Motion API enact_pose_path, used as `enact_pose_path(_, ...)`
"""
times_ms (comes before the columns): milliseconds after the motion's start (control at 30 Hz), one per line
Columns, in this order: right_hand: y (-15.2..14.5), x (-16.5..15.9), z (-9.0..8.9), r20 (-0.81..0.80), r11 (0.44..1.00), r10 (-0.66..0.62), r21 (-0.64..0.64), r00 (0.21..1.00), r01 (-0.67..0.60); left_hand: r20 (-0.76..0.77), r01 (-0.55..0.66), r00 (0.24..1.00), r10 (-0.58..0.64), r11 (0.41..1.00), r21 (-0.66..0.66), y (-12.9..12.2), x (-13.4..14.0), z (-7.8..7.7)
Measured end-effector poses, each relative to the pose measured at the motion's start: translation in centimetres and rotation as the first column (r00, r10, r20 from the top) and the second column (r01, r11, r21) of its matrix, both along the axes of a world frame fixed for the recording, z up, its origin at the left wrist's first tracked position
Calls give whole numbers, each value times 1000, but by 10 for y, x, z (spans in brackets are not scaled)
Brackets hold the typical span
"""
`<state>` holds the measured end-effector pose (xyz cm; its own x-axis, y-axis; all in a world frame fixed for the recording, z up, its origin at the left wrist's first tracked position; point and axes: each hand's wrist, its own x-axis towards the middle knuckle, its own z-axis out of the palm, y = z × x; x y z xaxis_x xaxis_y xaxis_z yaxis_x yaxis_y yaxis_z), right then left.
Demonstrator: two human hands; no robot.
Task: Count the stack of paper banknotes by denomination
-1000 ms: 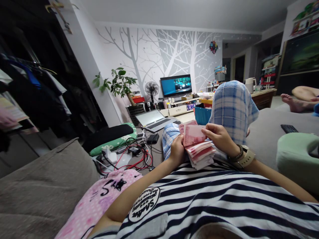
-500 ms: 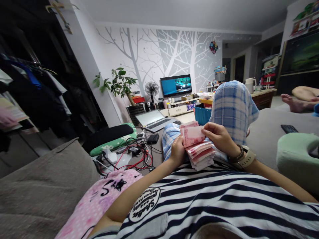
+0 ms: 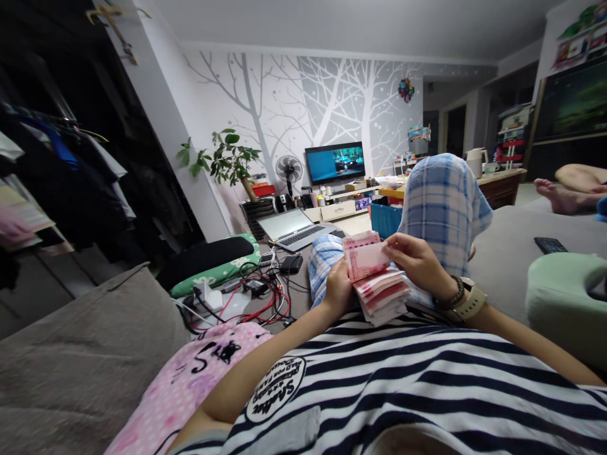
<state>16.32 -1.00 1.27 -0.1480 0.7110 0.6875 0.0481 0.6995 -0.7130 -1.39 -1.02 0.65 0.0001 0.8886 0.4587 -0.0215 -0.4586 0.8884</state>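
Left hand [image 3: 337, 284] grips the left side of the banknote bundle [image 3: 383, 294], held just beyond the striped shirt [image 3: 403, 366]; right thumb and fingers pinch a lifted note [image 3: 368, 258]. Its right end now lies slightly farther left, baring more of the far note [image 3: 363, 239]: leafing appears mid-turn.

Banknote [image 3: 361, 240] — 100; shirt patch [image 3: 276, 389] — "FOR".

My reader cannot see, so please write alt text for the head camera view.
A person's left hand holds a bundle of red banknotes, and the right hand pinches at their right edge. An open laptop and tangled cables lie to the left; a lit television stands beyond.
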Motion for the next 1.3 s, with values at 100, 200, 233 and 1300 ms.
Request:
enact_pose_path(100, 0, 1, 1, -14, 999, 32, -31, 999, -33, 122, 61, 991, -53, 997, -56, 6, 2, -6)
enact_pose_path(200, 3, 3, 0, -8, 992, 101, -73, 995, -101, 284, 128, 954, -97, 987, -93, 15, 6, -15)
enact_pose_path(233, 4, 4, 0, -6, 992, 103, -78, 995, -103, 313, 159, 942, -122, 982, -97, 18, 7, -17)
enact_pose_path(1300, 2, 1, 2, -3, 999, -42, -12, 999, 42, -42, -184, 982, 183, 983, -11, -2, 6, 7)
